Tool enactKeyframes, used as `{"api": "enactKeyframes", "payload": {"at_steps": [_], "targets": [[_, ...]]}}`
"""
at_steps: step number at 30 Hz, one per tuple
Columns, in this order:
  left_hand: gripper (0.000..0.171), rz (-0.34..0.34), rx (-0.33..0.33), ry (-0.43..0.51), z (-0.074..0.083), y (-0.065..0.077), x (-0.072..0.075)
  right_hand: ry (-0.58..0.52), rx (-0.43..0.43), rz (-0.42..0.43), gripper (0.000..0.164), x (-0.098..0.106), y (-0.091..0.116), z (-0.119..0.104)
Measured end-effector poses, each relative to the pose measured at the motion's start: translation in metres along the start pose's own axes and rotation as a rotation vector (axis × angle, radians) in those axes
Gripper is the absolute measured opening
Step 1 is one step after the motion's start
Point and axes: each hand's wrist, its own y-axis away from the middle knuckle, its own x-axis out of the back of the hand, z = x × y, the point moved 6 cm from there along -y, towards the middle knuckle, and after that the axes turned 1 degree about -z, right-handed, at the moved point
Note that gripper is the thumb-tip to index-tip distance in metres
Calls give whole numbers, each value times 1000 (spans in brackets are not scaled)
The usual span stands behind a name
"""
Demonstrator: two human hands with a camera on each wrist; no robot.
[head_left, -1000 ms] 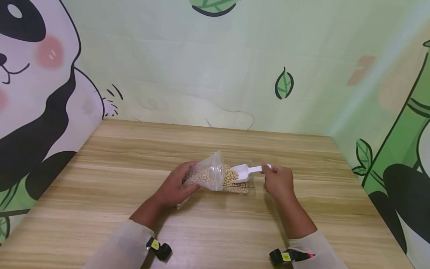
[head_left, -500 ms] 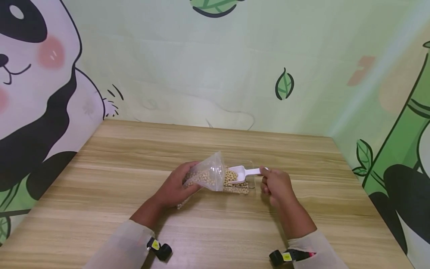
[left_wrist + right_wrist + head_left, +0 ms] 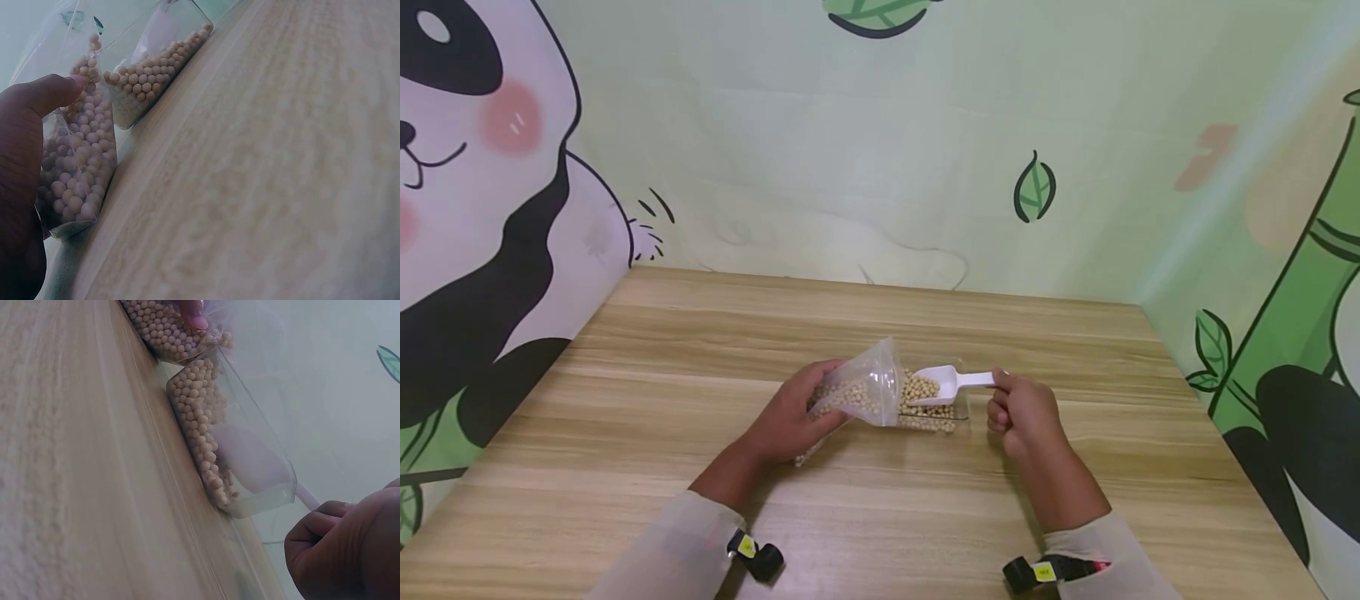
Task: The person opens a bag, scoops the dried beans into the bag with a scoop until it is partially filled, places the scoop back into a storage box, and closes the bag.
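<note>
My left hand (image 3: 793,414) grips a clear plastic bag (image 3: 872,379) partly filled with round beige beans (image 3: 84,144). The bag is tilted, its mouth over the left end of a transparent box (image 3: 253,403). Beans also lie in that box, heaped toward the bag's side in the right wrist view. With curled fingers my right hand (image 3: 1028,414) holds the handle of a white scoop (image 3: 942,385). The scoop's blade is inside the box, its front edge among the beans. My left thumb (image 3: 59,90) presses on the bag's side.
Bag and box stand on a wood-grain table (image 3: 880,517). Behind it rises a pale green wall (image 3: 850,167) with painted leaves and a panda. Each wrist carries a black strap with a small camera (image 3: 763,562).
The scoop shifted left, deeper among the beans, then slid back slightly right. My right hand turned, and its fingers curl more under the handle. My left hand and the bag stay put.
</note>
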Motion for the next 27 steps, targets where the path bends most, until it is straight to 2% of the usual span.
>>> {"api": "enactKeyframes", "payload": {"at_steps": [15,27], "targets": [[64,-2,16,3,0,0,1,-95,8,38,39,6,2,-2],[65,1,17,3,-1,0,0,-191,9,58,35,6,3,-4]]}}
